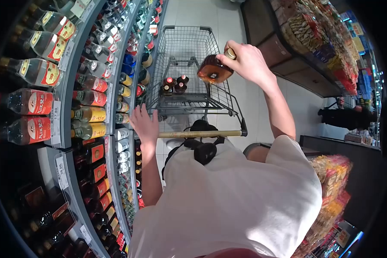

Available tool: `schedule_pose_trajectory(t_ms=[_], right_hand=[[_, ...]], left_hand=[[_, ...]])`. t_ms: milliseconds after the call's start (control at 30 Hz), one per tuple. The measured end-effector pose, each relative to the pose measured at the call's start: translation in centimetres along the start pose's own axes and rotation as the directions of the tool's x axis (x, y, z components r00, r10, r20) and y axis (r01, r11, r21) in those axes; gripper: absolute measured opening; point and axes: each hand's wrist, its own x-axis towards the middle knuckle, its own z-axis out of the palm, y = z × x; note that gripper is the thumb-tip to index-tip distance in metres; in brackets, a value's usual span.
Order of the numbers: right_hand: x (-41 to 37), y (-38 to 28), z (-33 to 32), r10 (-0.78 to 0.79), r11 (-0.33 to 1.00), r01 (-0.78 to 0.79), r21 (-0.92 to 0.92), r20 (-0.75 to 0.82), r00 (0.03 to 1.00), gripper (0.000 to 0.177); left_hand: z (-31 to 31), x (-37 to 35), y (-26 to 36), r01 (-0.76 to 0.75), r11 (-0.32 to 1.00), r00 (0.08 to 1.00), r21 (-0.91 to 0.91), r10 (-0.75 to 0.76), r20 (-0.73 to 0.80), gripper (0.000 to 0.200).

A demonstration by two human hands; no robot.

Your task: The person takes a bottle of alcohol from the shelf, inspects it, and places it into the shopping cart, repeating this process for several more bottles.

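Note:
My right hand [245, 60] grips a dark amber bottle [215, 69] by its gold-capped neck, above the right side of a wire shopping cart [159, 56]. The bottle is tilted, its body pointing left. My left hand [144, 124] is beside the left end of the cart's handle [202, 134], close to the shelf edge, with its fingers apart and nothing in them. Several small dark bottles [175, 84], some with red caps, stand inside the cart, below and left of the held bottle.
Shelves [63, 94] packed with bottles run along the left. At the right stand a display of packaged goods [316, 38] and another pile of packages [331, 189] nearer me. A dark-clothed person [348, 117] is farther off at the right. Tiled floor [228, 23] shows beyond the cart.

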Motion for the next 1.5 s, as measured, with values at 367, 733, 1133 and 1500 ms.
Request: schedule_pose_trajectory(t_ms=[367,733,1133,1500], right_hand=[[7.9,12.8,14.5,0.211,0.945,-0.128,-0.302,0.262,0.942,0.046],[12.0,18.6,31.1,0.328,0.921,-0.177,-0.347,0.445,0.833,0.038],[13.3,21.6,42.4,0.317,0.936,-0.210,-0.281,0.425,0.848,0.029],[13.5,23.1,44.3,0.313,0.937,-0.192,-0.292,0.458,0.832,0.022]], left_hand=[[1.3,2.2,1.9,-0.020,0.970,0.998,0.241,0.004,0.067,0.042],[3.7,6.0,3.7,0.009,0.959,0.985,0.282,-0.058,0.165,0.042],[4.9,8.6,6.4,0.009,0.965,0.992,0.264,-0.042,0.118,0.037],[4.7,9.9,7.9,0.055,0.966,0.979,0.254,-0.102,0.176,0.035]])
